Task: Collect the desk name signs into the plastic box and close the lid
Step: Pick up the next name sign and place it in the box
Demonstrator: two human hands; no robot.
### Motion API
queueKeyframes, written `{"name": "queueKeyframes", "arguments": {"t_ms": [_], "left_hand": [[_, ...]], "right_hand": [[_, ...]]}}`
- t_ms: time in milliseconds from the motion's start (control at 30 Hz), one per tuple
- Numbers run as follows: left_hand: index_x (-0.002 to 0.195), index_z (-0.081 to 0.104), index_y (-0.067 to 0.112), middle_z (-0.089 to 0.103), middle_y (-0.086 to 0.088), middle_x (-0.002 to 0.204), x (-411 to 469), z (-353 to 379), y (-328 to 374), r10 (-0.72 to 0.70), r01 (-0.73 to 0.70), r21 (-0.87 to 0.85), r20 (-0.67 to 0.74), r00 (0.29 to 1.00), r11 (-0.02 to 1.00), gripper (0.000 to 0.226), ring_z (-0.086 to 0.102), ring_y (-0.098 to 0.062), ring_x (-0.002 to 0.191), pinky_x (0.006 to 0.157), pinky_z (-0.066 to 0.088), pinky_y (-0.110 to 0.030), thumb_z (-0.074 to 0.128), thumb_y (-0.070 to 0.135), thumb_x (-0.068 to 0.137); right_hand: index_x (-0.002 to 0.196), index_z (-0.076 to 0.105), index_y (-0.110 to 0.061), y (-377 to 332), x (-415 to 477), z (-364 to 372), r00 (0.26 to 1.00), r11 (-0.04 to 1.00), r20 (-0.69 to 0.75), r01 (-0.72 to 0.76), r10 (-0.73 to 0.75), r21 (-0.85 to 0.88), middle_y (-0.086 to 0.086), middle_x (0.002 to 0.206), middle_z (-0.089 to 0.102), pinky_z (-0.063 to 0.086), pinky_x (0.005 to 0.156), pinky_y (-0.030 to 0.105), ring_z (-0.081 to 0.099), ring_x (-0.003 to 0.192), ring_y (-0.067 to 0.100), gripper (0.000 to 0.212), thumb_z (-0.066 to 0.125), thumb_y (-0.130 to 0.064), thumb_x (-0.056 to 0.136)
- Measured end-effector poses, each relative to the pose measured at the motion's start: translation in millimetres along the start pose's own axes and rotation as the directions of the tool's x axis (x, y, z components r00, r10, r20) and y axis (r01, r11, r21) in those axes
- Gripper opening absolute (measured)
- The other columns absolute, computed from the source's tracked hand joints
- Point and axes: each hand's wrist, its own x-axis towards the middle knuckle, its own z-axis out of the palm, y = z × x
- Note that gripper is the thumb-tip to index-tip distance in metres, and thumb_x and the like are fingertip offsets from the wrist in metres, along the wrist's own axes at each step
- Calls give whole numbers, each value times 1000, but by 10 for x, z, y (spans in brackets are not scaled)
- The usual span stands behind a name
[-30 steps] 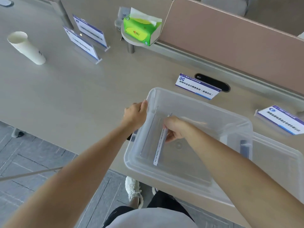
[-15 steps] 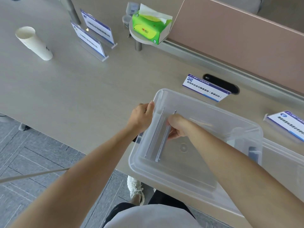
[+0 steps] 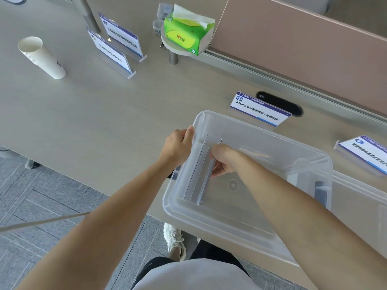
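Clear plastic makes up the box (image 3: 247,127), which is set at the near edge of the surface (image 3: 104,114) with one corner jutting out over the floor. Its left rim is gripped by the left hand (image 3: 177,146), the thumb laid on top and the fingers curled outside the wall. The right hand (image 3: 223,159) is reached down inside, and a sign (image 3: 206,185) is held on edge in its curled fingers, low in the box. A second sign (image 3: 195,170) is stood just beside it, against the left wall, and the two are lined up parallel. Four others are left on the surface: a third sign (image 3: 258,109) just beyond the far rim, a fourth sign (image 3: 366,155) off to the right, and a fifth sign (image 3: 109,51) and sixth sign (image 3: 121,34) well apart at the far left, one behind the other. Stacked paper cups (image 3: 41,57) are seen near those two, and a green tissue pack (image 3: 188,35) is perched on a small round shelf. The lid (image 3: 360,197) is laid just right of the box, which is uncovered.
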Motion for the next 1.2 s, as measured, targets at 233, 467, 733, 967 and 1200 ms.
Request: {"name": "queueKeyframes", "arguments": {"t_ms": [233, 467, 733, 967, 1200], "left_hand": [[65, 27, 11, 23, 1, 58, -15, -7, 3, 6, -6, -17, -13, 1000, 1000, 44, 22, -16, 53, 42, 17, -27, 32, 33, 103], [65, 27, 12, 24, 2, 57, -13, 10, -11, -21, 21, -5, -19, 1000, 1000, 45, 24, -16, 53, 44, 16, -27, 32, 36, 103], [122, 59, 14, 57, -13, 119, 60, 12, -20, -9, 24, 129, -114, 993, 991, 38, 44, -32, 119, 102, 32, -38, 39, 34, 97], [104, 66, 16, 67, -8, 92, -58, 156, 737, 297, -284, 104, -142, 944, 953, 26, 60, -29, 92, 80, 32, -27, 49, 29, 89], [110, 59, 13, 52, 8, 55, -378, 629, 1474, 363, -356, -99, 62, 930, 929, 21, 56, -22, 67, 57, 33, -28, 53, 27, 95]], "right_hand": [[111, 65, 5, 13, -8, 19, 1000, 1000, -19, 10, -10, 19, 30, 100, 72, 61, 78, 53, 73, 86, 43, 42, 32, -6, 87], [116, 64, 2, 46, 58, 19, 1000, 1000, -2, 27, -27, -8, 29, 100, 72, 62, 74, 52, 74, 82, 41, 46, 33, -11, 85], [108, 56, -7, 111, -288, -220, 979, 987, -138, 157, -151, 33, 20, 97, 59, 60, 70, 40, 65, 84, 32, 34, 62, -34, 89], [79, 66, -10, 245, -1103, -712, 809, 899, -393, 409, -437, -158, 4, 66, 62, 47, 56, 24, 52, 53, 17, 20, 61, -27, 86], [69, 64, -13, 849, -1775, -1128, 642, 848, -558, 446, -525, -285, -9, 53, 59, 41, 57, 24, 48, 49, 12, 26, 66, -33, 86]]}}
